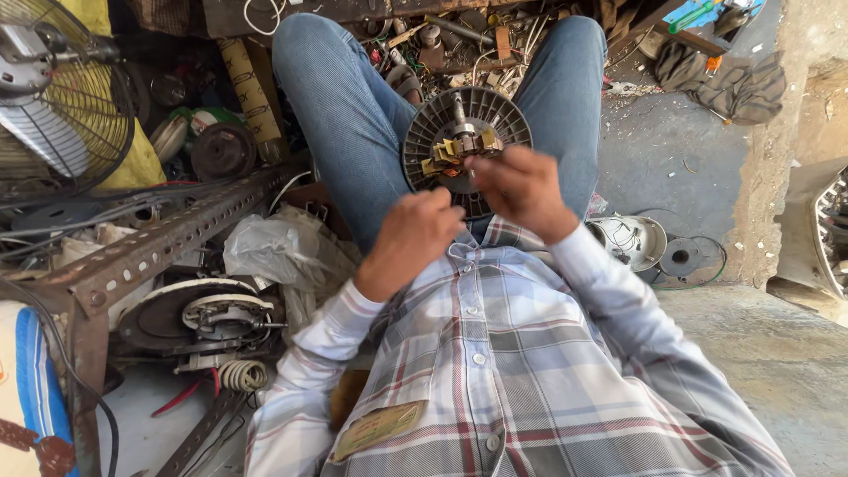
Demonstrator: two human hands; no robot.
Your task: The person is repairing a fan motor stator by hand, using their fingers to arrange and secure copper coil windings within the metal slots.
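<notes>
At the far left stands a wire-caged fan (62, 97), and below it a rusty perforated angle-iron bar (150, 243) slants across the clutter. Under that bar lies a round motor housing (199, 318) with a coiled wire (243, 375) just beside it, and a crumpled plastic bag (265, 252) sits between the bar and my left leg.

My left hand (415, 234) is raised in front of my chest, fingers curled loosely inward; it is blurred, so I cannot tell whether its grip has closed on anything. Its fingertips point up and to the right, toward the lower edge of the fan motor (464, 146), and come very near it.

The fan motor rests in my lap between my jeans-clad thighs, its dark ribbed round body facing me, a short shaft standing out of its middle and brownish-yellow windings (459, 150) lying across its face.

My right hand (521, 190) covers the lower right part of the motor. Its fingers reach over the windings and touch them; the grip looks narrow, fingertips pinched together at the winding, though blur hides exactly what they pinch.

Farther right, on the concrete floor (671, 141), a white motor shell (632, 238) with loose wires lies just beside a small round spool (685, 256). A grey rag (733, 84) is bunched near the wall at upper right.
</notes>
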